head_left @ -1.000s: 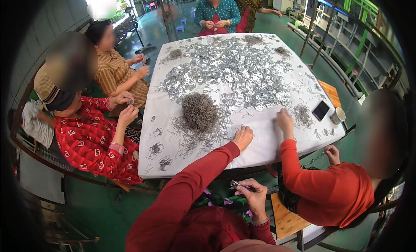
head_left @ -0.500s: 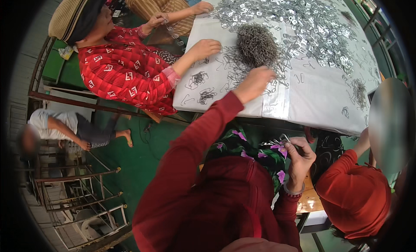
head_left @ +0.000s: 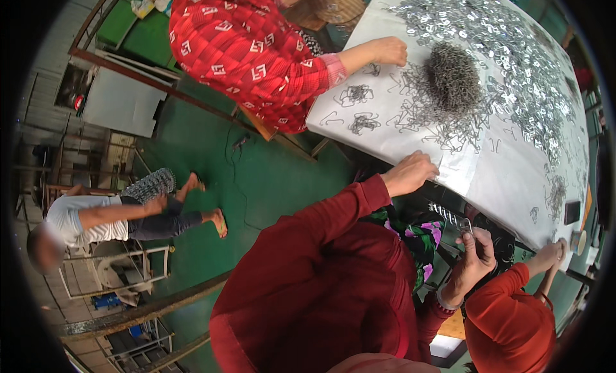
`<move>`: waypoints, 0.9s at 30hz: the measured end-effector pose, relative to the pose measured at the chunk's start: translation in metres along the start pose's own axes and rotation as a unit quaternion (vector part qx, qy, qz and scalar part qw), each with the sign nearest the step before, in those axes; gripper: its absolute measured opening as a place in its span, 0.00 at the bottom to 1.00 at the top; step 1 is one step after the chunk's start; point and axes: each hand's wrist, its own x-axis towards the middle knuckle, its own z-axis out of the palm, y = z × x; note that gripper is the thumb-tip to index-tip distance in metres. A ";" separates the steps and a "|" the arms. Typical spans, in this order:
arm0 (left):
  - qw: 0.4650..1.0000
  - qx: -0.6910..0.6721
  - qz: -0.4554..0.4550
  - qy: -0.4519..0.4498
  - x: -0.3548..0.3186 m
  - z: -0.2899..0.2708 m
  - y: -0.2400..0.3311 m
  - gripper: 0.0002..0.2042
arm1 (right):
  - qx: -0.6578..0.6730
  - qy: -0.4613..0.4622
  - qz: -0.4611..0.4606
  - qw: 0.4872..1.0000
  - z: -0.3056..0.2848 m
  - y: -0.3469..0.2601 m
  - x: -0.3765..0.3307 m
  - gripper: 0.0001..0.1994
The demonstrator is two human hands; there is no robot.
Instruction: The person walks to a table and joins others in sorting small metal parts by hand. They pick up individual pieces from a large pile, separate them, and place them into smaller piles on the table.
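Left hand (head_left: pixel 410 173): at the near edge of the white-covered counter (head_left: pixel 504 193), on the wearer's side of the wire mound (head_left: pixel 452 78), which serves as landmark. Fingers bent and bunched, palm down; fingertips reach the edge. Whether anything is held under them: cannot tell.

Right hand (head_left: pixel 473 260): off the counter, nearer the wearer than the mound and further right than the left hand. Thumb and fingers closed in a pinch on a bright wire loop (head_left: pixel 466 225). From the loop a string of metal pieces (head_left: pixel 445 213) runs leftward, between the right hand and the counter edge; the string is therefore also on the wearer's side of the mound, well apart from it. How the pieces are joined is too small to tell.

Loose wire hooks (head_left: pixel 459 132) spread from the foot of the mound toward the wearer, stopping short of the left hand. Two small hook clusters, one (head_left: pixel 364 122) nearer the wearer and one (head_left: pixel 356 95) just beyond it, lie to the left of the mound. Flat silver tabs (head_left: pixel 513 58) cover the counter beyond the mound and to its right.

A co-worker's hand (head_left: pixel 389 51), fingers curled, is left of the mound, over the counter; contents not visible. Dark phone (head_left: pixel 572 212): far right of the mound, toward the wearer.
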 end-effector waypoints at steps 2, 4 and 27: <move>0.996 0.045 -0.008 0.078 -0.007 -0.015 -0.010 0.07 | -0.020 -0.009 -0.015 1.000 -0.002 -0.002 -0.001 0.05; 0.980 0.105 -0.036 0.164 -0.020 -0.048 -0.031 0.08 | -0.031 -0.017 -0.029 0.999 -0.005 -0.003 -0.001 0.05; 0.923 0.306 -0.122 0.197 0.021 -0.047 -0.101 0.04 | 0.027 -0.006 0.000 1.000 0.024 -0.003 0.017 0.06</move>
